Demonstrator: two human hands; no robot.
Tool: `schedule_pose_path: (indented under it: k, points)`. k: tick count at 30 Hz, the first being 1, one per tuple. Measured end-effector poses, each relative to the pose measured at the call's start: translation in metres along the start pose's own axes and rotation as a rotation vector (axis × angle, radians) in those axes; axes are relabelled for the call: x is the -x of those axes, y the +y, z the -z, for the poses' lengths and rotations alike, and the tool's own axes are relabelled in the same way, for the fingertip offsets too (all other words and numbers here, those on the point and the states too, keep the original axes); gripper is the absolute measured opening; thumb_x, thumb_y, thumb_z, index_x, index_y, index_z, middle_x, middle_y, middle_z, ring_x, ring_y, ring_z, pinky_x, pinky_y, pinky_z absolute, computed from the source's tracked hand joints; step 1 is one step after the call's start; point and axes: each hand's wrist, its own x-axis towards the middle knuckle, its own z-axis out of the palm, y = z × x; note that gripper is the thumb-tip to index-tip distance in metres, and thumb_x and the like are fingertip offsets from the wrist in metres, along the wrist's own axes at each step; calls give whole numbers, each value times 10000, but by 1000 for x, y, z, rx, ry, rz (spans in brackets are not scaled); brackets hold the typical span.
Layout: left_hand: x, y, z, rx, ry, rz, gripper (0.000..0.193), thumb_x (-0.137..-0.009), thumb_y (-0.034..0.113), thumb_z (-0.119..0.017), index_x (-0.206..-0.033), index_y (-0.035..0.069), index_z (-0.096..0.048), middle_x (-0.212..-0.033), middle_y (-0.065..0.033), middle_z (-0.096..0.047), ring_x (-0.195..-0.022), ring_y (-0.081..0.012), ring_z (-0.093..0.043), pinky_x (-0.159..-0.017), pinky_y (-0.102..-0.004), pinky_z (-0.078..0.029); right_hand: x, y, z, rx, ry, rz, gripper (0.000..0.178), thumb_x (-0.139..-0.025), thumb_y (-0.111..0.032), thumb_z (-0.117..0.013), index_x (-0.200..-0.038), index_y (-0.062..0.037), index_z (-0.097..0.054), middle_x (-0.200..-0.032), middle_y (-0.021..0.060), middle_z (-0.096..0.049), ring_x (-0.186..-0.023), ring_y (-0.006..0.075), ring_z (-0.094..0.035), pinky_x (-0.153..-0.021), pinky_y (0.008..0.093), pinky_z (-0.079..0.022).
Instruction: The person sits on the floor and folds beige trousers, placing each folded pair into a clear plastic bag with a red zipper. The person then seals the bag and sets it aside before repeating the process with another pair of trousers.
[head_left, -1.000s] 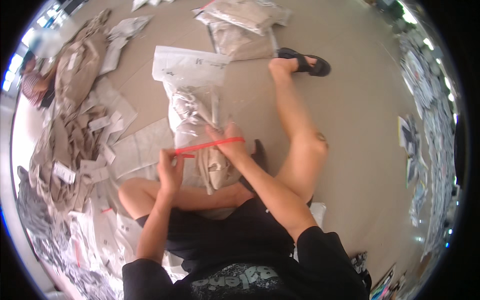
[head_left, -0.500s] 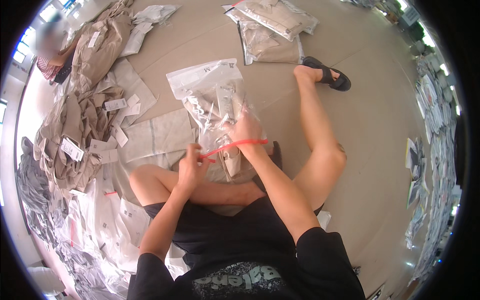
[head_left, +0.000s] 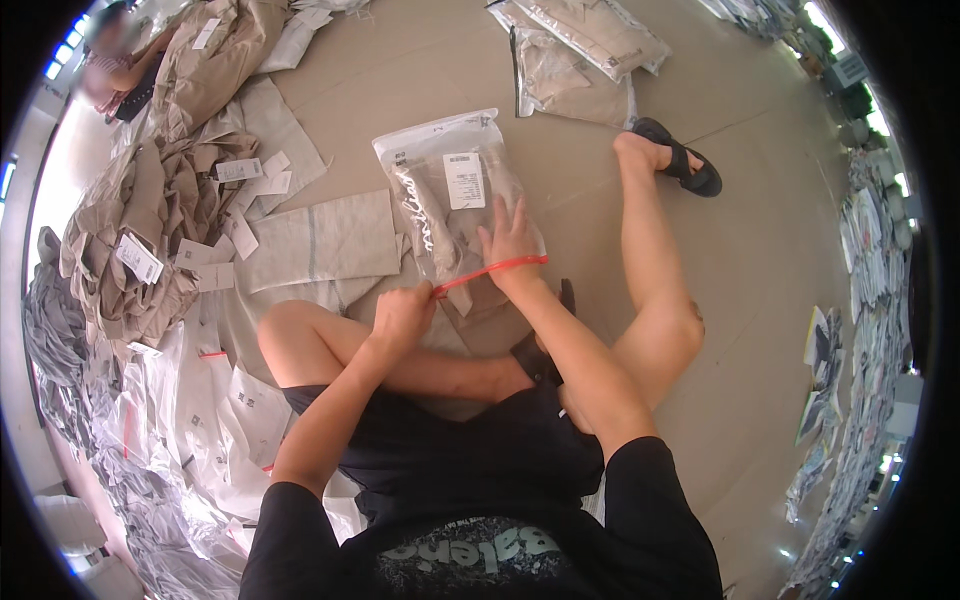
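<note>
A clear plastic zip bag (head_left: pixel 440 140) lies on the floor in front of me, with a folded beige garment (head_left: pixel 440 230) inside. A white printed label (head_left: pixel 463 180) shows near its middle. At the bag's near end runs the red zip edge (head_left: pixel 470 275). My left hand (head_left: pixel 405 312) is closed on the left end of that edge. My right hand (head_left: pixel 510 238) reaches past the red edge, which crosses over its wrist, and seems to be inside the bag. Its fingers are spread flat over the garment.
Beige garments with white tags (head_left: pixel 150 230) are heaped at my left, beside a flat beige cloth (head_left: pixel 320 245). White plastic bags (head_left: pixel 220 420) lie near my left knee. Filled bags (head_left: pixel 580 60) lie farther ahead. A person (head_left: pixel 120 75) sits at far left; stacked packages (head_left: pixel 870 300) line the right.
The bag now lies flatter, with its label plainly showing. My right hand's fingers have spread out over the garment. My left hand has shifted slightly right along with the red edge.
</note>
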Motion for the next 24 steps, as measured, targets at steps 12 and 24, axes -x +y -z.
schedule_pose_path:
  k: [12, 24]
  points:
    - [2, 0, 9, -151, -234, -230, 89, -901, 128, -677, -929, 50, -709, -786, -208, -729, -775, -430, -729, -704, -545, -576, 48, -56, -14, 156, -209, 445, 495, -1063, -396, -581, -1504, -180, -642, -1736, 153, -369, -1627, 460, -238, -1299, 696, -162]
    - [13, 7, -12, -40, -251, -69, 131, -889, 183, -681, -884, 62, -729, -812, -201, -746, -790, -430, -740, -729, -563, -579, 27, 4, 0, 134, -24, 243, 859, -1051, -555, -561, -1646, 34, -368, -1737, 248, -312, -1633, 417, -240, -1340, 577, -162]
